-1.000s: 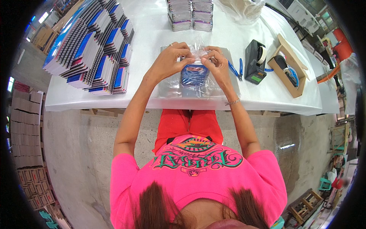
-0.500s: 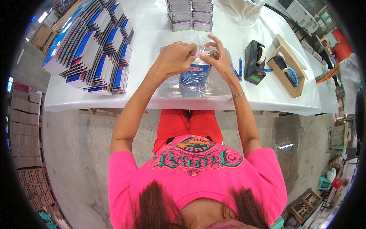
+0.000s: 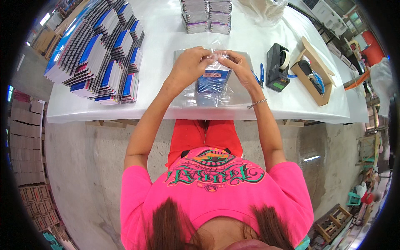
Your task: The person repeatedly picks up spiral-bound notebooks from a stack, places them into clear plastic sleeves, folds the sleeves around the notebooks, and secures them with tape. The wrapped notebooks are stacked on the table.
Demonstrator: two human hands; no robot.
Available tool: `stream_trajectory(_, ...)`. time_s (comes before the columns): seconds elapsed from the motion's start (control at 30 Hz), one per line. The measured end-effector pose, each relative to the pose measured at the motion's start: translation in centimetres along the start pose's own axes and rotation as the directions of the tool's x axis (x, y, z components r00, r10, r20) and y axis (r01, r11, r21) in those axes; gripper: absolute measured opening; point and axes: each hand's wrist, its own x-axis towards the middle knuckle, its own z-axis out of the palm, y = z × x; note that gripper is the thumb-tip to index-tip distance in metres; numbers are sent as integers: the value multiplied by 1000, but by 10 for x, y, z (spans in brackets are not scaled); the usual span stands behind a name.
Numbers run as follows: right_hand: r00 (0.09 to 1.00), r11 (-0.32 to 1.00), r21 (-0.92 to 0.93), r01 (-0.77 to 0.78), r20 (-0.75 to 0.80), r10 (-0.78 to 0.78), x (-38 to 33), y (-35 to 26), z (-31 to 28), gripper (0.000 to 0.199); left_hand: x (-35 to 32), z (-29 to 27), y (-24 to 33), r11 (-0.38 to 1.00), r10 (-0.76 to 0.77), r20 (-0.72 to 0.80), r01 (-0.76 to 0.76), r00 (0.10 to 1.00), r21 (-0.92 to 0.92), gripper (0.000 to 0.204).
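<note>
From the head camera we look down on our left hand (image 3: 188, 66) and right hand (image 3: 238, 66), both pinching the top edge of a clear plastic bag (image 3: 213, 85) that lies on the white bench (image 3: 166, 37). A blue booklet (image 3: 211, 81) sits inside the bag already; the mouth looks unsealed, so closing it seems left to do. Left of us lie fanned stacks of blue booklets (image 3: 98, 54); ahead, wrapped bundles (image 3: 206, 16). To the right stand a black tape dispenser (image 3: 277, 67) and a cardboard tray (image 3: 313, 71). Below is concrete floor (image 3: 83, 166); cardboard boxes (image 3: 25, 137) line the left.
</note>
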Motion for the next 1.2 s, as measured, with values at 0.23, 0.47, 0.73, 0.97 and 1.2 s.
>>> stream_trajectory(0.23,999,999,19,29,-23,-28,-2,2,4,30,2,10,-14,977,-172,-98,157,980,-145,23)
stream_trajectory(0.47,996,992,102,68,-67,-62,-2,12,8,25,6,20,-40,679,-367,123,356,922,-641,28)
stream_trajectory(0.73,1000,999,39,28,2,-29,-4,5,4,29,6,15,-44,633,-361,213,407,908,-659,20)
stream_trajectory(0.97,998,993,-120,3,55,4,-19,-18,8,43,3,-1,-39,810,-167,222,262,961,-524,25)
stream_trajectory(1.2,992,984,-132,122,31,-119,-24,-7,12,37,-19,-2,-11,998,27,42,-24,999,-61,26)
